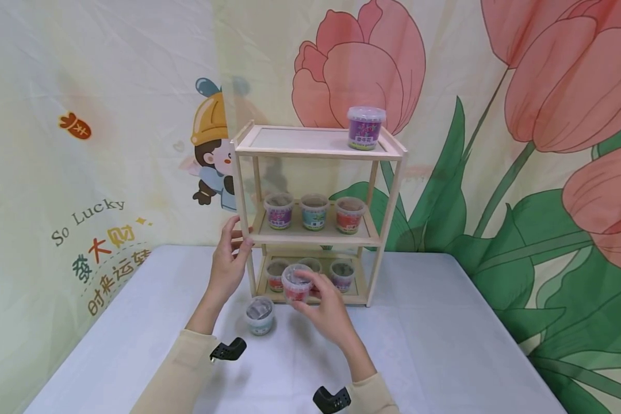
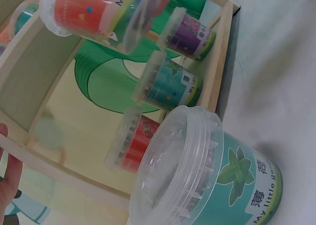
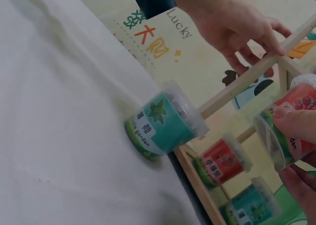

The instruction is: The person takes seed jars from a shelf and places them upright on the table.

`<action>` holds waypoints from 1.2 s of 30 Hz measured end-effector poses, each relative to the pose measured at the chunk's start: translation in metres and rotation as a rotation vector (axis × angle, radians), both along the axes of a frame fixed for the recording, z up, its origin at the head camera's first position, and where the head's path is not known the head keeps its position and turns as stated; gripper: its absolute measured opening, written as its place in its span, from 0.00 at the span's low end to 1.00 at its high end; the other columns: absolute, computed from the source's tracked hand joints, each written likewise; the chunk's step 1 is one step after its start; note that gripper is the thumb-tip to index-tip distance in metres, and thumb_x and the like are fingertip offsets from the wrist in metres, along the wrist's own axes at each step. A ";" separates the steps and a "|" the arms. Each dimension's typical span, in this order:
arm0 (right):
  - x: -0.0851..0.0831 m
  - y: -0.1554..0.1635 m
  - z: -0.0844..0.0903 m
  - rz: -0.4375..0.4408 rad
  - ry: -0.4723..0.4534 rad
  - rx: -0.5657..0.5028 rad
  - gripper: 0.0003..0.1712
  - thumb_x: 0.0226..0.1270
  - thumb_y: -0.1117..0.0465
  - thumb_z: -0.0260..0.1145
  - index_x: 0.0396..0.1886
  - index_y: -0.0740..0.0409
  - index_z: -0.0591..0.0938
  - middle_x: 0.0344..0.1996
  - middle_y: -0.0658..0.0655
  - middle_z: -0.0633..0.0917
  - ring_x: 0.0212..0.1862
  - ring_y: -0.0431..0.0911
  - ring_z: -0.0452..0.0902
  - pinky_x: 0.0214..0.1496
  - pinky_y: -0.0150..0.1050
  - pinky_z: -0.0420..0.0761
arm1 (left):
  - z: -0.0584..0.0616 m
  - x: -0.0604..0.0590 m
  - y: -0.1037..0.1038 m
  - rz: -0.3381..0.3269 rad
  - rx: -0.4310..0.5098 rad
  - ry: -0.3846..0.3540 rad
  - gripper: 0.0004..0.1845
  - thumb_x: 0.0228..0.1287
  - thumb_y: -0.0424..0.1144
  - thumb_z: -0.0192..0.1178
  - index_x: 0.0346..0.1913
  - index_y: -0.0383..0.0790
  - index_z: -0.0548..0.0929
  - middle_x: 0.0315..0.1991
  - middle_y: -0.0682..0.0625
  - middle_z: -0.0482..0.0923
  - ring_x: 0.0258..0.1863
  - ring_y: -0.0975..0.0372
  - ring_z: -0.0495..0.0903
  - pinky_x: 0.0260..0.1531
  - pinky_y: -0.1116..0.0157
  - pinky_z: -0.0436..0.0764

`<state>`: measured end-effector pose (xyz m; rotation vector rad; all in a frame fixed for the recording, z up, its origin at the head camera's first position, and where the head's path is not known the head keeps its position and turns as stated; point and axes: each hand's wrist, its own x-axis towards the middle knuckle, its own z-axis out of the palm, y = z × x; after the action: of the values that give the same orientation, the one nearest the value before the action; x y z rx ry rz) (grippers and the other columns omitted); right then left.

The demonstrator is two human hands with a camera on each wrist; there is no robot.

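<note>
My left hand [image 1: 226,265] grips the left post of a small three-tier wooden rack [image 1: 315,240] at middle-shelf height, thumb in front. In my right hand [image 1: 330,310] is a lidded plastic tub with a red label [image 1: 295,292], pinched between thumb and fingers in front of the bottom shelf. The right wrist view shows this red tub [image 3: 291,121] tilted, with a tomato picture on its label. On the table, at the rack's front left, stands a teal-labelled tub [image 2: 247,185] with a mint leaf picture.
The bottom shelf bears a red tub [image 1: 276,280], a teal tub [image 2: 170,87] and a purple tub [image 1: 342,279]. On the middle shelf are purple [image 1: 278,215], teal [image 1: 314,217] and red tubs [image 1: 349,219]. Another purple tub [image 1: 364,129] stands at the top shelf's right end.
</note>
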<state>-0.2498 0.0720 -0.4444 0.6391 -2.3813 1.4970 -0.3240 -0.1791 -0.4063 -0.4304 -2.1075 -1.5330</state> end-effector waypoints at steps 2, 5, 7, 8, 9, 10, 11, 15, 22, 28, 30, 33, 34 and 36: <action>0.001 0.000 -0.004 -0.005 -0.013 -0.007 0.37 0.66 0.66 0.78 0.71 0.41 0.78 0.59 0.53 0.82 0.61 0.47 0.81 0.64 0.47 0.83 | 0.000 0.000 0.000 -0.001 0.000 0.000 0.30 0.84 0.44 0.56 0.81 0.63 0.62 0.60 0.44 0.78 0.53 0.50 0.85 0.48 0.66 0.80; 0.001 -0.001 -0.010 -0.008 -0.022 -0.021 0.37 0.65 0.67 0.78 0.71 0.40 0.78 0.59 0.54 0.82 0.60 0.48 0.81 0.63 0.51 0.83 | 0.000 0.000 0.000 -0.003 0.002 0.001 0.30 0.84 0.43 0.56 0.81 0.62 0.62 0.60 0.44 0.78 0.53 0.50 0.84 0.48 0.66 0.80; 0.001 -0.001 -0.014 -0.009 -0.024 -0.025 0.37 0.65 0.68 0.79 0.70 0.40 0.79 0.59 0.54 0.82 0.60 0.48 0.81 0.63 0.51 0.83 | 0.001 0.000 0.000 -0.006 0.004 0.003 0.30 0.84 0.43 0.56 0.81 0.62 0.62 0.60 0.44 0.78 0.53 0.50 0.84 0.49 0.66 0.79; 0.001 -0.001 -0.016 -0.012 -0.023 -0.023 0.37 0.65 0.68 0.79 0.70 0.40 0.79 0.59 0.54 0.82 0.60 0.48 0.81 0.62 0.49 0.84 | 0.001 0.000 0.000 -0.008 0.004 0.004 0.30 0.84 0.43 0.56 0.81 0.62 0.62 0.60 0.44 0.78 0.53 0.50 0.84 0.49 0.66 0.79; 0.001 -0.002 -0.018 -0.014 -0.024 -0.022 0.37 0.65 0.68 0.79 0.70 0.41 0.79 0.59 0.54 0.82 0.60 0.48 0.81 0.62 0.48 0.84 | 0.001 0.000 0.000 -0.008 0.003 0.005 0.30 0.84 0.43 0.56 0.81 0.62 0.61 0.60 0.44 0.78 0.53 0.50 0.84 0.49 0.66 0.79; 0.001 -0.002 -0.020 -0.017 -0.023 -0.020 0.37 0.64 0.69 0.79 0.70 0.41 0.79 0.59 0.54 0.82 0.60 0.47 0.81 0.62 0.46 0.84 | 0.001 0.000 0.000 -0.010 0.002 0.005 0.30 0.84 0.43 0.56 0.81 0.61 0.61 0.60 0.44 0.78 0.53 0.49 0.84 0.49 0.66 0.79; 0.001 -0.002 -0.022 -0.019 -0.024 -0.019 0.37 0.64 0.69 0.79 0.70 0.41 0.79 0.59 0.54 0.82 0.60 0.47 0.81 0.62 0.44 0.84 | 0.001 0.000 0.000 -0.011 0.001 0.005 0.30 0.84 0.43 0.56 0.82 0.61 0.61 0.60 0.44 0.78 0.53 0.49 0.84 0.49 0.67 0.79; 0.001 -0.003 -0.031 -0.025 -0.029 -0.023 0.37 0.63 0.70 0.79 0.69 0.43 0.79 0.59 0.54 0.82 0.61 0.48 0.81 0.62 0.40 0.83 | 0.001 0.001 0.001 -0.014 0.002 0.005 0.30 0.84 0.43 0.56 0.82 0.61 0.61 0.61 0.43 0.78 0.54 0.47 0.84 0.49 0.67 0.79; 0.001 -0.005 -0.042 -0.026 -0.006 -0.013 0.36 0.63 0.72 0.79 0.68 0.47 0.80 0.58 0.56 0.82 0.61 0.50 0.82 0.61 0.39 0.84 | 0.001 0.002 0.001 -0.001 -0.006 0.005 0.30 0.84 0.43 0.56 0.82 0.60 0.61 0.60 0.43 0.78 0.54 0.46 0.85 0.50 0.66 0.79; 0.000 -0.008 -0.049 -0.014 -0.009 -0.024 0.35 0.63 0.72 0.78 0.68 0.48 0.80 0.59 0.55 0.82 0.61 0.49 0.81 0.61 0.39 0.84 | 0.002 0.002 0.001 -0.012 0.002 -0.002 0.30 0.84 0.43 0.56 0.82 0.60 0.60 0.61 0.43 0.77 0.55 0.45 0.84 0.50 0.68 0.79; 0.000 -0.009 -0.051 -0.015 -0.015 -0.023 0.35 0.64 0.71 0.78 0.68 0.47 0.80 0.59 0.54 0.82 0.60 0.48 0.81 0.61 0.40 0.83 | 0.002 0.002 0.001 -0.015 0.004 -0.004 0.30 0.84 0.43 0.55 0.82 0.61 0.60 0.61 0.42 0.77 0.55 0.46 0.84 0.49 0.69 0.79; -0.002 -0.009 -0.057 -0.014 -0.015 -0.016 0.35 0.64 0.70 0.78 0.68 0.46 0.80 0.60 0.53 0.83 0.60 0.47 0.81 0.61 0.41 0.84 | 0.001 0.002 0.001 -0.014 0.001 -0.006 0.31 0.84 0.43 0.55 0.82 0.61 0.60 0.60 0.42 0.77 0.54 0.47 0.84 0.50 0.69 0.79; -0.003 -0.009 -0.060 -0.013 -0.014 -0.016 0.35 0.64 0.70 0.78 0.68 0.45 0.80 0.60 0.53 0.83 0.60 0.47 0.81 0.61 0.42 0.84 | 0.002 0.002 0.001 -0.013 0.001 -0.006 0.31 0.84 0.43 0.55 0.82 0.60 0.60 0.61 0.42 0.77 0.54 0.47 0.84 0.50 0.70 0.78; -0.005 -0.009 -0.064 -0.011 -0.012 -0.011 0.35 0.64 0.70 0.78 0.68 0.44 0.80 0.60 0.52 0.83 0.60 0.47 0.81 0.61 0.44 0.84 | 0.002 0.003 0.000 -0.009 0.001 -0.004 0.31 0.84 0.43 0.55 0.82 0.60 0.60 0.61 0.43 0.78 0.54 0.47 0.84 0.50 0.68 0.79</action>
<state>-0.2544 0.0634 -0.5081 0.6154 -2.3799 1.5124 -0.3210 -0.1786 -0.4043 -0.4376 -2.1103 -1.5409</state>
